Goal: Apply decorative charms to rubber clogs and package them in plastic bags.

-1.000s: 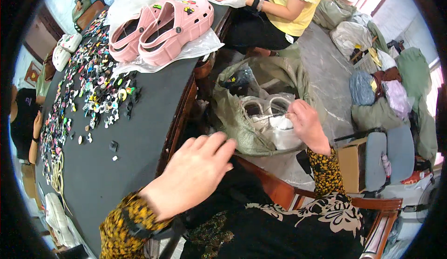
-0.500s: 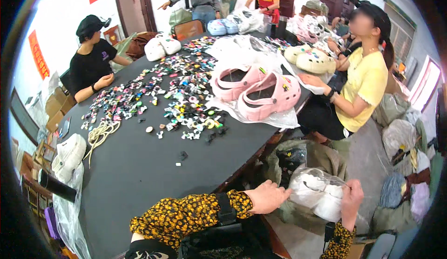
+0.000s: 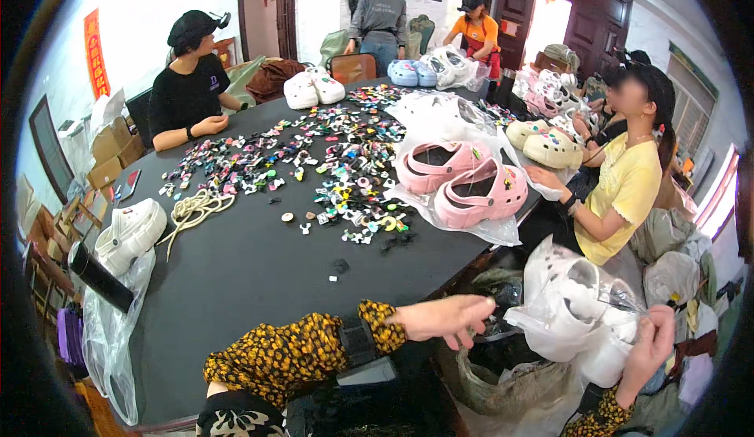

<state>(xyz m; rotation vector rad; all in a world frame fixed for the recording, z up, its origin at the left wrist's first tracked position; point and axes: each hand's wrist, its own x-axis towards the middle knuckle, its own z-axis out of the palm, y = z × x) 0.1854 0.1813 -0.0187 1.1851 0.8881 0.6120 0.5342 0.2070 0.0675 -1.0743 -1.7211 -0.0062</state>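
My right hand [image 3: 649, 349] grips the edge of a clear plastic bag with a pair of white clogs [image 3: 573, 296] inside, held up beyond the table's right edge. My left hand [image 3: 449, 317] reaches toward that bag with fingers apart and nothing in them; a small gap separates the two. Below the clogs, a large olive sack [image 3: 503, 386] gapes open, with dark plastic-wrapped contents partly showing. On the table, a pair of pink clogs [image 3: 463, 186] with small charms rests on plastic wrap.
Colourful shoe charms [image 3: 361, 178] spread over the dark table [image 3: 236, 311]. At the left stand a white clog [image 3: 130, 235], a black cylinder [image 3: 100, 277] and a coiled cord [image 3: 196, 213]. A person in yellow [image 3: 624, 193] sits at the right with cream clogs [image 3: 550, 145].
My right hand has lifted the bagged white clogs up out of the sack's mouth, to the right. My left hand has opened its fingers. The view has shifted, and the standing person's pointing arm has lowered.
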